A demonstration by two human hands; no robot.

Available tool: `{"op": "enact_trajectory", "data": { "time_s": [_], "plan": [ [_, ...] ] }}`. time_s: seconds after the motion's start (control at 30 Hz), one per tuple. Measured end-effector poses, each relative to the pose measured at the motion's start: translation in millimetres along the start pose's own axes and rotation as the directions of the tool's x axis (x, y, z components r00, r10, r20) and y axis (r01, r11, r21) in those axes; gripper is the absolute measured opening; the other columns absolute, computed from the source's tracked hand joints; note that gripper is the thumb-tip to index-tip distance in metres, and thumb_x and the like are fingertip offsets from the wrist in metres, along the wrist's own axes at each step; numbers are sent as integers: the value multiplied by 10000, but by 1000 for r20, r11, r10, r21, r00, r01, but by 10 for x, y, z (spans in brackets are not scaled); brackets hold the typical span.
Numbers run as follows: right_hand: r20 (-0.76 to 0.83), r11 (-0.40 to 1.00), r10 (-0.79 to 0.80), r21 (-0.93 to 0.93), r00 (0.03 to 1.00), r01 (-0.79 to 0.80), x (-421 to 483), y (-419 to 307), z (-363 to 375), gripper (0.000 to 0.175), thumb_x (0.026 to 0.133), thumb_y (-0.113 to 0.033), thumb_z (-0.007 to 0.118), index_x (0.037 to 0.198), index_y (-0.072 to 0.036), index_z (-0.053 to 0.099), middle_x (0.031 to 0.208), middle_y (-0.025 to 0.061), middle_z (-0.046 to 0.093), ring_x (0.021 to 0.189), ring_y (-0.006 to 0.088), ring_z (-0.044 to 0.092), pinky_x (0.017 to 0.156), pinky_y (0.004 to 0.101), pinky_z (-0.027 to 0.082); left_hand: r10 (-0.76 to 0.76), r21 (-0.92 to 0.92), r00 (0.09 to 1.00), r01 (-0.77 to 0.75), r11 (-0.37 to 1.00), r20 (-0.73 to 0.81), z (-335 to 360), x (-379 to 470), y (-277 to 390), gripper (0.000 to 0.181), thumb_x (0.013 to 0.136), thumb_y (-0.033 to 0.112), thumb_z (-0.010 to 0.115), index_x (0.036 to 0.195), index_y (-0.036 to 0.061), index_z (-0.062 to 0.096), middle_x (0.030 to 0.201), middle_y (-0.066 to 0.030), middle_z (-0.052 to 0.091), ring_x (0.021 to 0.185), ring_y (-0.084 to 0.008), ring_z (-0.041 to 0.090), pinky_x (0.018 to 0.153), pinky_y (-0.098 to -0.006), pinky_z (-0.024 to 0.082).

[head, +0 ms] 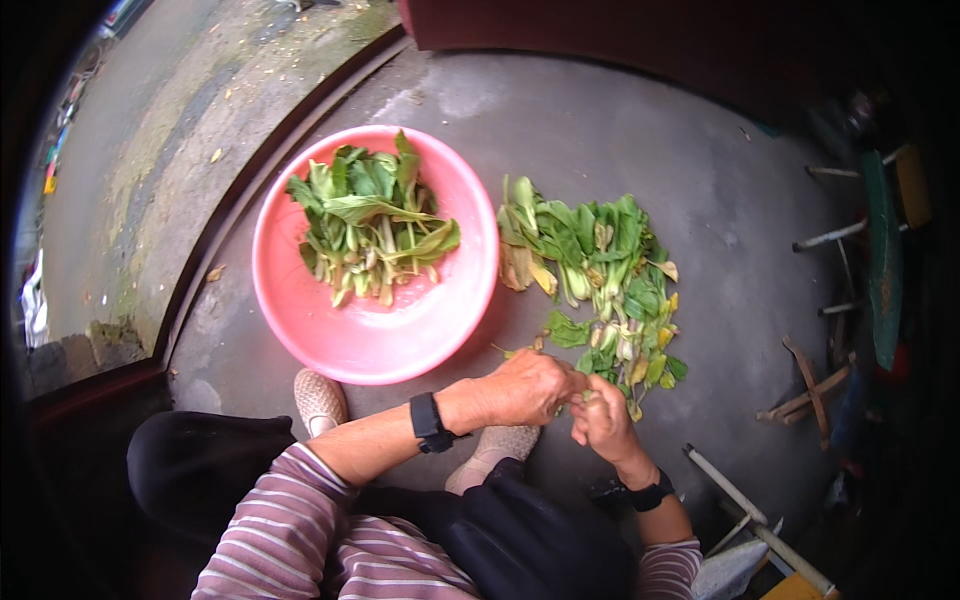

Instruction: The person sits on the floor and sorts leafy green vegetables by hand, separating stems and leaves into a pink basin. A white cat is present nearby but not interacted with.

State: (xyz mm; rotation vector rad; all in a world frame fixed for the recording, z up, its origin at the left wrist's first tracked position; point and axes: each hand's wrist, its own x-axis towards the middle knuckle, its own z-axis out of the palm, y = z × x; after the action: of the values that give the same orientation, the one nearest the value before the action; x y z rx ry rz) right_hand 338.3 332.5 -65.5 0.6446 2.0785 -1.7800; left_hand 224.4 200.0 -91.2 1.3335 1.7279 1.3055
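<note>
Both my hands meet low at the centre, just above the near edge of a heap of leafy greens. My left hand (534,388) is closed, its fingertips touching those of my right hand (604,420). A small bit of green shows between them; most of what they pinch is hidden. The leafy greens (592,240) lie loose on the concrete floor, with yellow and withered leaves (543,277) among them. A pink plastic basin (360,360) stands left of the heap and holds a bunch of leafy greens with pale stems (375,202).
My shoes (319,397) are on the floor below the basin. A raised door sill (247,172) curves along the left. At the right are a green board (882,262), metal legs, crossed wooden sticks (814,394) and a metal frame (727,480) close to my right arm.
</note>
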Motion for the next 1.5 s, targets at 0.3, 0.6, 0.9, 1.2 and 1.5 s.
{"op": "enact_trajectory", "data": {
  "time_s": [0.3,0.6,0.9,1.2,1.5],
  "plan": [
    [443,310,153,827,884,-468,-136,-217,-117,285,840,-247,336,598,-96,328,485,-21,293,333,52,207,272,259,303,260,-9,956,-264,965,-138,-38,51,48,63,676,29,534,736,43,523,671,-129,543,669,-317,560,568,-381,456],
    [-111,863,-292,-459,950,212,164,532,-453,190,825,-122,539,911,47,534,679,151,568,555,295,553,551,326,469,-280,-144,542,280,949,-792,-1040,-30,-560,210,911,180,461,1005,33,577,678,-49,573,610,-125,522,569,-270,435],
    [-490,811,-24,-519,872,-269,1129,687,-752,350,782,-186,614,1036,36,519,993,234,558,880,391,571,715,403,478,-330,-51,442,534,844,-834,-1369,-356,-886,510,795,129,591,1249,-17,409,1207,-196,488,1108,-269,480,926,-339,376],
    [-503,669,55,-622,863,-406,1219,723,-748,241,812,-182,533,931,26,555,791,167,576,652,265,580,606,381,471,-493,-446,645,253,859,-584,-762,41,-491,269,815,27,572,1083,14,551,1041,-97,594,982,-158,542,843,-280,430],
    [-300,809,80,577,951,114,234,539,-477,166,872,-159,476,800,-9,477,621,53,520,408,75,417,358,212,352,-606,-717,773,529,454,187,39,100,-336,385,873,214,546,1153,-45,492,969,-86,614,875,-147,565,776,-266,453]
  ]
}}
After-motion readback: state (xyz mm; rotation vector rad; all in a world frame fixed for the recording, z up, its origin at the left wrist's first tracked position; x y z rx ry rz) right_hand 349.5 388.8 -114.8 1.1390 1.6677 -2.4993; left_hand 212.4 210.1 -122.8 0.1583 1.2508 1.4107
